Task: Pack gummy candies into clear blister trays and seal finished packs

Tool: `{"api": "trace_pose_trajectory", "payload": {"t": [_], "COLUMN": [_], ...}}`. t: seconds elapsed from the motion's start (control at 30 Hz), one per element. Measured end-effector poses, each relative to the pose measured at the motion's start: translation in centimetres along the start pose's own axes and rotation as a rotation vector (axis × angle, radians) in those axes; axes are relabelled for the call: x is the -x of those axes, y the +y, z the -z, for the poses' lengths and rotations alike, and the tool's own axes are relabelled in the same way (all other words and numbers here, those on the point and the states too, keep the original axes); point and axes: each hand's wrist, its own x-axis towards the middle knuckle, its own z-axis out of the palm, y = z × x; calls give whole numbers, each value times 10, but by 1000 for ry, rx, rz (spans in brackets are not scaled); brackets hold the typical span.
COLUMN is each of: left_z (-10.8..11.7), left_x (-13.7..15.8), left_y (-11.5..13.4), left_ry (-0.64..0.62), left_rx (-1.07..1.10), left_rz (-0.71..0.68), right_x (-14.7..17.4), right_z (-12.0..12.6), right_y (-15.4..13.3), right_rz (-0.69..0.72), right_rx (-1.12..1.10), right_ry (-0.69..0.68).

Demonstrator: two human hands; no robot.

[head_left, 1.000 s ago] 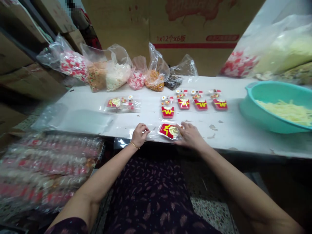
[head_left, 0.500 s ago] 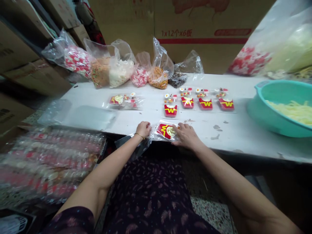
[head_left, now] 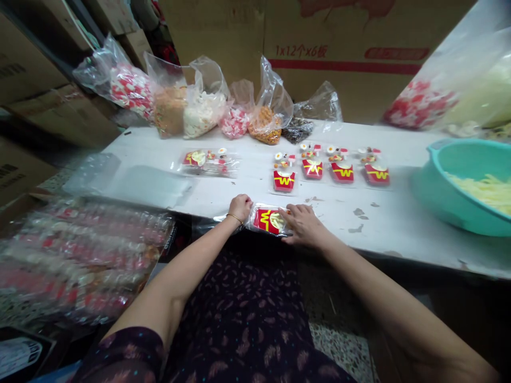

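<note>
Left grip [head_left: 240, 207] tight on the clear wrapper [head_left: 251, 220], right grip [head_left: 305, 223] apart atop the red packet [head_left: 265, 219].

"1x12个x6板" on carton [head_left: 319, 33]; "W" on red packets [head_left: 266, 219]

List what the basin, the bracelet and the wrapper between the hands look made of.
Basin: probably plastic, smooth and evenly turquoise. Bracelet: perhaps metal, thin and gold-toned; too small to be sure. Wrapper: likely plastic film, clear and glossy, with highlights and the red pack showing through.
</note>
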Motion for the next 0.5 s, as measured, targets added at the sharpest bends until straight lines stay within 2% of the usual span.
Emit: {"api": "trace_pose_trajectory", "payload": {"t": [0.07, 0.3, 0.5], "left_z": [3, 0, 8], "left_x": [-1, -2, -4], "left_y": [-3, -11, -12], "left_ry": [1, 123, -75], "left_rx": [1, 35, -111], "left_rz": [-2, 136, -22], "right_x": [-3, -11, -15], "right_z": [1, 6, 7], "right_y": [2, -5, -8], "right_rz": [29, 50, 49], "right_rx": [-5, -7, -18], "right_ry": [-5, -4, -8]}}
